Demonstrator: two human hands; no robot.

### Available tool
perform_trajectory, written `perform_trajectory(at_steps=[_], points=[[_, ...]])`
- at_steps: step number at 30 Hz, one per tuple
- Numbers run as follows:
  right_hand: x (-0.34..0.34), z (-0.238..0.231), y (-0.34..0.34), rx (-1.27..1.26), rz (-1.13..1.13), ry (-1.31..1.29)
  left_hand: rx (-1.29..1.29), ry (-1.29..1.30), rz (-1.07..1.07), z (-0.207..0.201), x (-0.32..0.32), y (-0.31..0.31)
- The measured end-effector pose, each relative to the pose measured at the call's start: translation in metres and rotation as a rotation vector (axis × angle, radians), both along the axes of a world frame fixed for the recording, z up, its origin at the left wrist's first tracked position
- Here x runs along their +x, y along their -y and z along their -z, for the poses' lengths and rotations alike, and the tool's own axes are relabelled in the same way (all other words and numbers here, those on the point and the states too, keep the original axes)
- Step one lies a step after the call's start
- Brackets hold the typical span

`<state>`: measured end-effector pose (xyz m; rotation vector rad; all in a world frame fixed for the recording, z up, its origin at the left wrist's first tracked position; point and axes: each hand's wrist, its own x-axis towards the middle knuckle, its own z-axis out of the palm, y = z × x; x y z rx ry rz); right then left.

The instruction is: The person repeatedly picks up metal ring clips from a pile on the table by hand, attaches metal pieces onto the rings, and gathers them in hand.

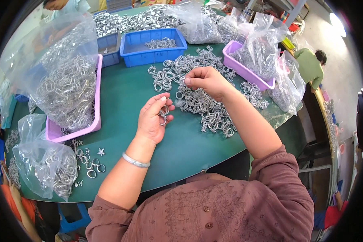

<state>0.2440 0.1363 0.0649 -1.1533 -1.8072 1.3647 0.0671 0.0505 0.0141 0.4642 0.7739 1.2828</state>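
Over the green table, my left hand point(149, 119) is curled with the palm turned up. A couple of silvery metal rings point(163, 115) rest in its bent fingers. To the right, my right hand point(207, 82) pinches thumb and forefinger together above the near-left part of a big heap of similar silvery rings point(205, 105). A small bright bit shows at those fingertips, too small to tell apart from the rings behind it. The heap spreads under my right forearm, which hides part of it.
A blue tray point(143, 60) with some rings stands behind the heap. Pink baskets point(97, 117) with bagged rings sit left and right. Near left lie a bag of spiral pieces point(64, 171), loose rings point(91, 173) and a metal star point(101, 152). Other people work around the table.
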Motion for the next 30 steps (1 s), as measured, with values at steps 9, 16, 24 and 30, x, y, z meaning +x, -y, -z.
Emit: perform_trajectory(at_steps=[9, 16, 24, 30], points=[[0.008, 0.009, 0.033, -0.257, -0.053, -0.4, 0.08, -0.156, 0.066, 0.0, 0.008, 0.004], [0.002, 0.021, 0.055, -0.194, -0.041, -0.379, 0.127, -0.18, 0.141, 0.001, 0.013, 0.008], [0.005, 0.017, 0.067, -0.191, -0.065, -0.403, 0.109, -0.155, 0.155, 0.003, 0.013, 0.009], [0.009, 0.019, 0.072, 0.281, -0.095, -0.119, 0.297, -0.591, 0.011, -0.001, 0.019, 0.014]])
